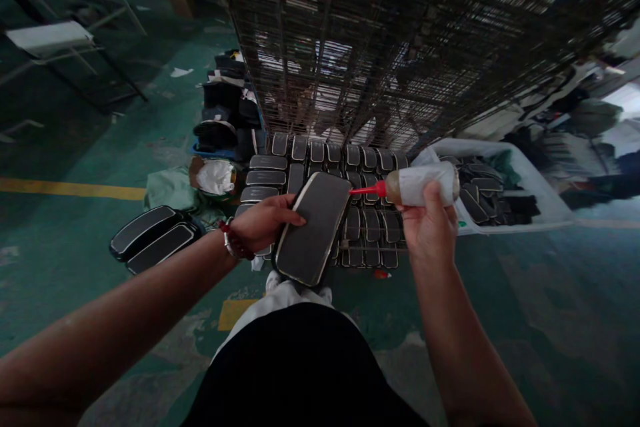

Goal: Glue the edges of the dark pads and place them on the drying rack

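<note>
My left hand (267, 221) grips a dark, rounded rectangular panel (314, 230) with a pale edge line, thumb on its face and fingers behind it. The panel is tilted in front of my body. In my right hand (431, 220) is a squeeze bottle (423, 185) wrapped in white, held sideways with its red nozzle pointing left. The nozzle tip meets the panel's upper right edge, as far as I can see. Rows of similar dark pieces (267, 177) lie below and behind the panel, partly hidden by it.
Two similar dark pieces (159, 240) lie on the green floor at left. A white bin (543, 217) with dark pieces stands at right. A tall wire rack (350, 33) rises ahead. Stacked dark items (220, 107) and an open container with white lining (216, 177) are left of it.
</note>
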Demonstrator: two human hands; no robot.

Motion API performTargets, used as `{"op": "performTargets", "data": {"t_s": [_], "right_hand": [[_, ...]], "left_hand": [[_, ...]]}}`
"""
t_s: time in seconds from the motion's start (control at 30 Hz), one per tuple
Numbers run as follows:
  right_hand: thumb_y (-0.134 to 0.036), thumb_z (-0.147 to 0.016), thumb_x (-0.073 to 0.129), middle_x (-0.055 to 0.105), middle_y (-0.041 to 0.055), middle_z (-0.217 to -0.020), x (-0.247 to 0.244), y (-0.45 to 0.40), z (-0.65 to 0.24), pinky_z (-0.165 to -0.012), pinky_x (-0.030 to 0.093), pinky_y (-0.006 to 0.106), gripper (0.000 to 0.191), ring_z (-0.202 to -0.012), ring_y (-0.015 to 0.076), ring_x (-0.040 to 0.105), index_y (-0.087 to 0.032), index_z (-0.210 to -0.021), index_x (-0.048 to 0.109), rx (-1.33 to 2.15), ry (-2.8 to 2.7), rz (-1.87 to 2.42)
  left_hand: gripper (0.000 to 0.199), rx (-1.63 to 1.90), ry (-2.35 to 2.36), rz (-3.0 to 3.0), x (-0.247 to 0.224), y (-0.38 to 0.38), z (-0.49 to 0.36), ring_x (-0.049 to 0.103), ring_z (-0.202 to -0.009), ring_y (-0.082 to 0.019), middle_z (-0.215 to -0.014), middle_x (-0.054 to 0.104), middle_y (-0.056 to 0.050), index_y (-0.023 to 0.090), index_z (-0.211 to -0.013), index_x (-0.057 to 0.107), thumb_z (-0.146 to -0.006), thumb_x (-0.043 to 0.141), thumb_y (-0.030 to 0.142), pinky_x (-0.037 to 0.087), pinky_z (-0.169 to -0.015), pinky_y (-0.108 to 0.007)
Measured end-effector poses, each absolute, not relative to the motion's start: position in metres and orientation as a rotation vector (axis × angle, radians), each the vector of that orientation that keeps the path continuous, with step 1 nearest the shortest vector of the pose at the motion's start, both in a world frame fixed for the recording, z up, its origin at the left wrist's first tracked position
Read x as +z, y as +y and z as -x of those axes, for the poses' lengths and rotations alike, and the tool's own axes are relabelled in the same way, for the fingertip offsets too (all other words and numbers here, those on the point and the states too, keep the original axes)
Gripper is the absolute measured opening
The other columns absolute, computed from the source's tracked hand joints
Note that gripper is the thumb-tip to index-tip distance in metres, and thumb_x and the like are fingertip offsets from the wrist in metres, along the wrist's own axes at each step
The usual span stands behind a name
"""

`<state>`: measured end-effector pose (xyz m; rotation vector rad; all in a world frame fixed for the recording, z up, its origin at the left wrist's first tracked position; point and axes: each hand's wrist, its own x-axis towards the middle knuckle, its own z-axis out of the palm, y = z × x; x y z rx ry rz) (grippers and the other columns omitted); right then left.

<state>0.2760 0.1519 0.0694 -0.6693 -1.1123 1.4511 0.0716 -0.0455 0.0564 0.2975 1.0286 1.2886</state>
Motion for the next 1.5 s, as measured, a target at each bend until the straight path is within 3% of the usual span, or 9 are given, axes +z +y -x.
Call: {"op": "performTargets", "data": {"t_s": [0.2, 0.3, 0.6, 0.9, 1.1, 1.23, 1.33, 1.4, 1.5], "right_hand": [[-0.04, -0.079, 0.083, 0.073, -0.0008, -0.084, 0.062, 0.118, -0.288, -0.047, 0.048, 0.022, 0.029, -0.068, 0.0149, 0.066, -0.023, -0.099, 0.07, 1.742, -1.082, 0.808], [-0.045, -0.082, 0.081, 0.075, -0.0004, -0.087, 0.062, 0.109, -0.291, -0.053, 0.055, 0.025, 0.029, -0.073, 0.0159, 0.07, -0.025, -0.099, 0.071, 1.88, -1.05, 0.848], [-0.037, -0.077, 0.083, 0.07, 0.0002, -0.093, 0.065, 0.116, -0.271, -0.066, 0.059, 0.029, 0.036, -0.082, 0.0169, 0.068, -0.024, -0.106, 0.067, 1.444, -1.158, 0.681], [-0.04, -0.077, 0.084, 0.076, 0.0058, -0.1, 0.051, 0.095, -0.295, -0.09, 0.061, 0.044, 0.041, -0.09, 0.0226, 0.073, -0.023, -0.111, 0.069, 1.633, -1.271, 0.667], [-0.035, -0.073, 0.087, 0.076, 0.0038, -0.106, 0.057, 0.119, -0.288, -0.102, 0.056, 0.045, 0.046, -0.105, 0.0227, 0.073, -0.025, -0.114, 0.068, 1.445, -1.176, 0.559], [-0.038, -0.069, 0.09, 0.077, 0.0015, -0.105, 0.037, 0.101, -0.281, -0.091, 0.061, 0.04, 0.051, -0.096, 0.0209, 0.074, -0.025, -0.113, 0.068, 1.559, -1.098, 0.658], [-0.042, -0.072, 0.089, 0.076, 0.0015, -0.088, 0.012, 0.076, -0.27, -0.065, 0.062, 0.029, 0.043, -0.077, 0.0188, 0.072, -0.02, -0.103, 0.07, 1.909, -0.882, 0.805], [-0.046, -0.074, 0.088, 0.077, 0.002, -0.087, -0.005, 0.065, -0.261, -0.056, 0.059, 0.026, 0.041, -0.075, 0.0185, 0.072, -0.019, -0.101, 0.071, 2.078, -0.53, 0.874], [-0.043, -0.076, 0.087, 0.078, 0.0038, -0.093, -0.031, 0.058, -0.259, -0.05, 0.053, 0.02, 0.039, -0.077, 0.0166, 0.072, -0.019, -0.101, 0.07, 2.083, -0.096, 0.922]], "left_hand": [[0.035, 1.337, 1.071, -0.308, 0.049, -0.047, -0.071, 0.074, -0.076, -0.021, -0.091, 0.079, -0.012, 0.011, -0.105, 0.071, -0.071, 0.072, 0.005, 0.059, -0.073, -0.033], [0.032, 1.355, 1.083, -0.316, 0.047, -0.047, -0.073, 0.074, -0.074, -0.02, -0.091, 0.08, -0.011, 0.012, -0.103, 0.07, -0.071, 0.071, 0.005, 0.059, -0.073, -0.033], [0.034, 1.323, 0.956, -0.356, 0.044, -0.035, -0.092, 0.075, -0.077, -0.021, -0.09, 0.079, -0.009, 0.012, -0.101, 0.071, -0.067, 0.068, 0.004, 0.059, -0.077, -0.033], [0.039, 1.325, 1.003, -0.322, 0.05, -0.031, -0.084, 0.073, -0.067, -0.019, -0.085, 0.08, -0.007, 0.011, -0.105, 0.072, -0.067, 0.067, 0.002, 0.059, -0.07, -0.031], [0.037, 1.273, 0.898, -0.36, 0.045, -0.032, -0.077, 0.075, -0.068, -0.019, -0.086, 0.08, -0.008, 0.012, -0.104, 0.073, -0.068, 0.068, 0.003, 0.061, -0.071, -0.03], [0.034, 1.234, 0.989, -0.339, 0.038, -0.033, -0.068, 0.077, -0.074, -0.022, -0.091, 0.082, -0.009, 0.015, -0.098, 0.076, -0.066, 0.071, 0.005, 0.064, -0.069, -0.03], [0.034, 1.249, 1.169, -0.294, 0.021, -0.04, -0.046, 0.079, -0.083, -0.024, -0.097, 0.083, -0.004, 0.021, -0.099, 0.078, -0.068, 0.072, 0.007, 0.066, -0.071, -0.031], [0.04, 1.268, 1.296, -0.257, 0.002, -0.051, -0.023, 0.079, -0.093, -0.025, -0.102, 0.083, 0.006, 0.032, -0.105, 0.078, -0.072, 0.071, 0.011, 0.067, -0.076, -0.03], [0.062, 1.278, 1.481, -0.191, -0.034, -0.08, 0.02, 0.076, -0.108, -0.022, -0.104, 0.078, 0.026, 0.06, -0.128, 0.063, -0.081, 0.065, 0.019, 0.068, -0.085, -0.033]]}}
